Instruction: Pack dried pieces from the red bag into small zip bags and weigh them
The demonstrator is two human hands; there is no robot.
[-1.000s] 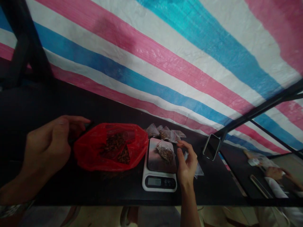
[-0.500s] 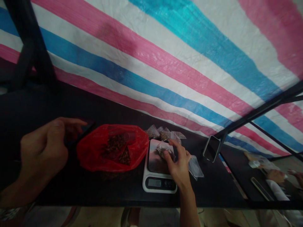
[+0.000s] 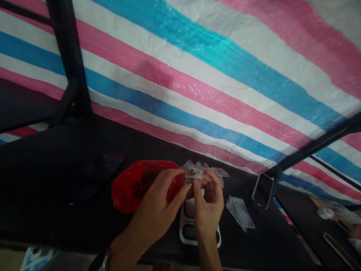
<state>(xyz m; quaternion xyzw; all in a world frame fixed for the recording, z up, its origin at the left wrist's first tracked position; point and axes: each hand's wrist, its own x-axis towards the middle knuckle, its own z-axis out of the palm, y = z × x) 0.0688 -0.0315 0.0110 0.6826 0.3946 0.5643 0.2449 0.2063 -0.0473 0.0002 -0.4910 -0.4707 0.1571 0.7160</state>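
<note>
A small see-through zip bag (image 3: 194, 173) with brown bits in it is pinched between both hands above the kitchen scale (image 3: 186, 238). My left hand (image 3: 158, 201) grips its left side, thumb and fingers closed. My right hand (image 3: 209, 201) holds the right side, thumb pressed on the front and fingers curled. Behind and left of my left hand lies an open red plastic bag (image 3: 124, 194) with dark brown pieces inside, partly covered by that hand. Most of the scale's plate is hidden under the hands. Several filled zip bags (image 3: 222, 173) lie just beyond my right hand.
Flat see-through bags (image 3: 241, 212) lie right of the scale. A phone (image 3: 263, 190) leans by the frame post. A dark flat tablet-like thing (image 3: 104, 175) lies left on the black table (image 3: 36, 210). Another person's hand (image 3: 354, 230) shows at far right. Striped sheeting (image 3: 197, 75) hangs behind.
My left hand has left the dark flat thing and come right to the zip bag. My right hand has lifted that bag off the scale plate. The view has shifted left.
</note>
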